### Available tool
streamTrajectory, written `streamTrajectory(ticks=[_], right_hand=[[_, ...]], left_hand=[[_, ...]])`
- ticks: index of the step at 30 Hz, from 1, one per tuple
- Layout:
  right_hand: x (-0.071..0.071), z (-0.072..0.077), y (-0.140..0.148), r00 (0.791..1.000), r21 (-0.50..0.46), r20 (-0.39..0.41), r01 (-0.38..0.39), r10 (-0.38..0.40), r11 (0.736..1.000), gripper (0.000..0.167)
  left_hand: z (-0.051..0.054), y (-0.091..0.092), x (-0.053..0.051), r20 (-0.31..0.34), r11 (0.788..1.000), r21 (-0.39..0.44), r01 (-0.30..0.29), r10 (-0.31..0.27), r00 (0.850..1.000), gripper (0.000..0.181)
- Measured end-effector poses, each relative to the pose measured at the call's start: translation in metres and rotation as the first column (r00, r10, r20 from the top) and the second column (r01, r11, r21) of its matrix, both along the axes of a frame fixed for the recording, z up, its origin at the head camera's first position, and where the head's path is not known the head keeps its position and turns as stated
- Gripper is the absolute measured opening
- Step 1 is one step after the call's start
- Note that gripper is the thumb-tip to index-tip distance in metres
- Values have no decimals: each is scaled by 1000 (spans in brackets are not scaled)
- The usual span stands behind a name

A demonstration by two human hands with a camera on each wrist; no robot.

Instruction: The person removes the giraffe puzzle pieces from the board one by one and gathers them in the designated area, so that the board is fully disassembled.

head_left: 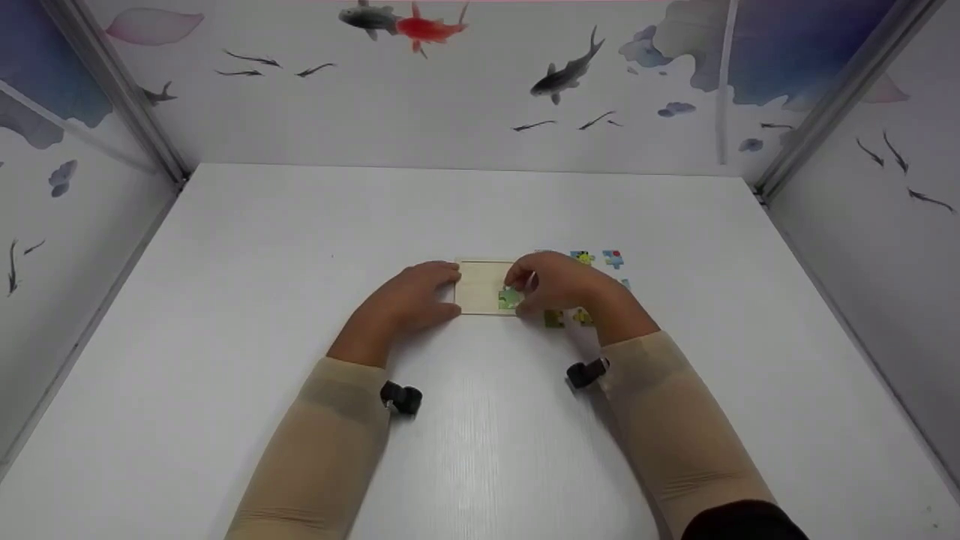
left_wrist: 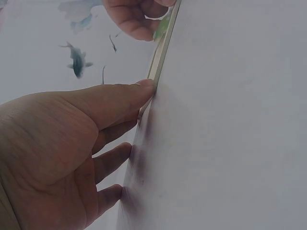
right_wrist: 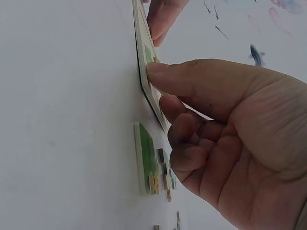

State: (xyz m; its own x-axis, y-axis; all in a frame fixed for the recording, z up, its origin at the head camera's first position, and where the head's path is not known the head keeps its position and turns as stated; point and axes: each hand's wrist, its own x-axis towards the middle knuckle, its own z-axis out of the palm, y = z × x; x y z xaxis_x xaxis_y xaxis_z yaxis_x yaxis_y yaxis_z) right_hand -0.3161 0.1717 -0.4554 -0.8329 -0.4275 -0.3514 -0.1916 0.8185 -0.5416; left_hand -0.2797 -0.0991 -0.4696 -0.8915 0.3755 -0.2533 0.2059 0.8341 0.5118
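A shallow, pale wooden puzzle tray (head_left: 478, 287) lies on the white table. My left hand (head_left: 411, 296) holds its left edge, the thumb by the near corner and a finger by the far one; in the left wrist view, the other fingers of this hand (left_wrist: 53, 143) reach down to the tabletop. Inside the tray, at its right side, is a green jigsaw piece (head_left: 508, 299). My right hand (head_left: 559, 281) pinches that piece between thumb and curled fingers. In the right wrist view, the thumb of the hand (right_wrist: 240, 120) lies over the tray's near edge (right_wrist: 142, 62).
Several loose jigsaw pieces lie right of the tray, partly under my right hand, among them a blue piece (head_left: 613, 259), a yellow one (head_left: 583, 257) and a green one (head_left: 553, 319). White panels (head_left: 465, 97) with painted fish stand around the table's back and sides.
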Motion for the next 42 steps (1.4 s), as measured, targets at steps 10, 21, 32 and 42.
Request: streamTrajectory(ticks=[10, 21, 32, 42], right_hand=[[1, 2, -4, 1000, 15, -16, 16, -16, 1000, 39], [-7, 21, 38, 998, -32, -51, -23, 21, 999, 39], [-4, 30, 118, 998, 38, 24, 54, -55, 998, 38], [-3, 23, 167, 985, 61, 153, 77, -85, 995, 43]], left_hand=[[2, -1, -2, 0, 1000, 1, 11, -11, 1000, 67], [0, -4, -2, -15, 1000, 7, 21, -21, 1000, 67], [-5, -4, -1, -17, 1000, 24, 8, -8, 1000, 67], [-3, -4, 1, -9, 999, 28, -20, 21, 1000, 67]])
